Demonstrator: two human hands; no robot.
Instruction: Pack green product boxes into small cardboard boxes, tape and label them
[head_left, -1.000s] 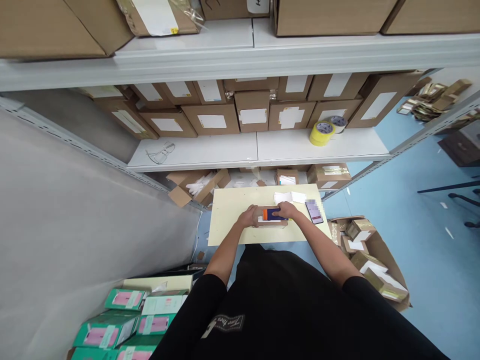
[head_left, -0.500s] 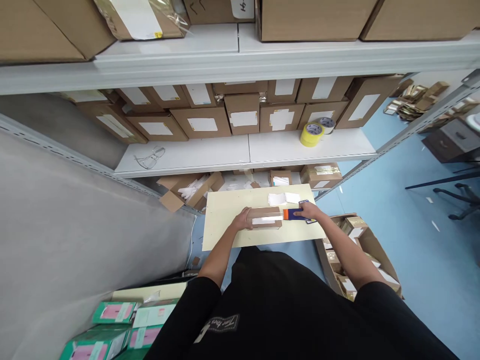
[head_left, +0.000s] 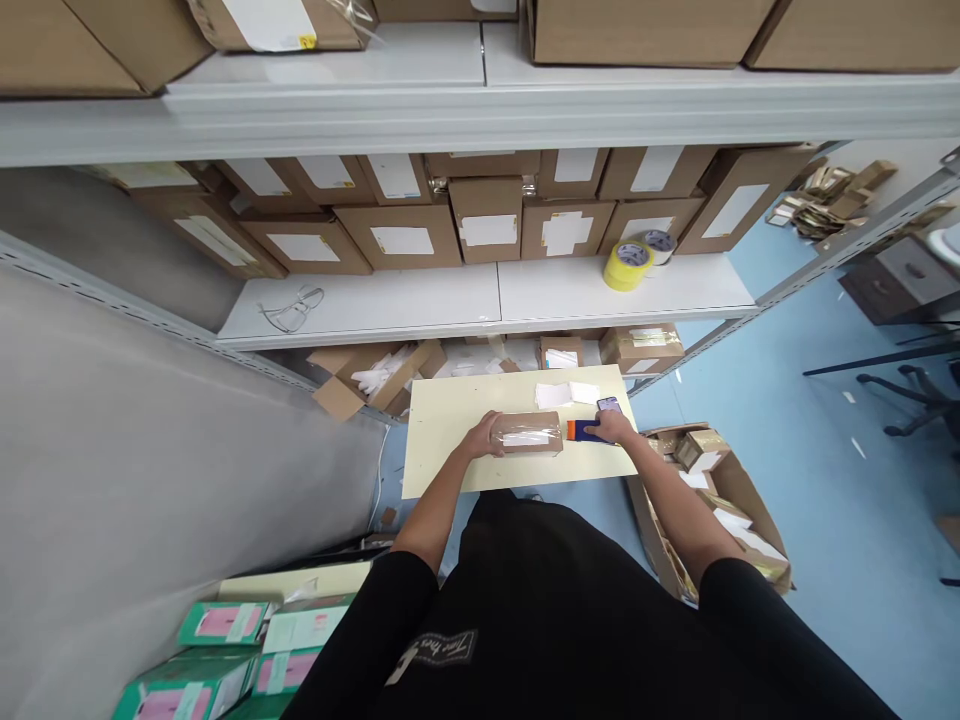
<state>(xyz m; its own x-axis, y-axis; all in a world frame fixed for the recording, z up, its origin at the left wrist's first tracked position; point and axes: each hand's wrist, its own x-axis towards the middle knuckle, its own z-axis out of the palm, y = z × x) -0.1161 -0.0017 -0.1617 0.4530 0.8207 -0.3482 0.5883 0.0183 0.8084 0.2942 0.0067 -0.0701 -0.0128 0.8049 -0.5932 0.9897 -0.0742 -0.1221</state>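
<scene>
My left hand [head_left: 484, 436] is closed around the left end of a small brown cardboard box [head_left: 526, 421]. Shiny clear tape covers part of the box, and a white label lies on its near side. In my right hand [head_left: 615, 427] is a tape dispenser [head_left: 587, 431], dark blue with an orange front, just right of the box and apart from it. Both are over a pale yellow board [head_left: 450, 400]. Behind my right hand lies a phone [head_left: 609, 403], and white paper slips [head_left: 566, 395] rest beyond the box.
Ahead stands a shelf [head_left: 420, 300] with labelled cartons [head_left: 403, 240], yellow tape rolls [head_left: 628, 264] and glasses [head_left: 295, 309]. An open carton of packed boxes [head_left: 742, 480] is on the floor at right. Green and pink boxes [head_left: 225, 625] are stacked at lower left beside the wall [head_left: 150, 430].
The tape strip that ran from the box to the dispenser is no longer stretched between them. The box's upper face has turned more into view, with tape across it. The phone shows more.
</scene>
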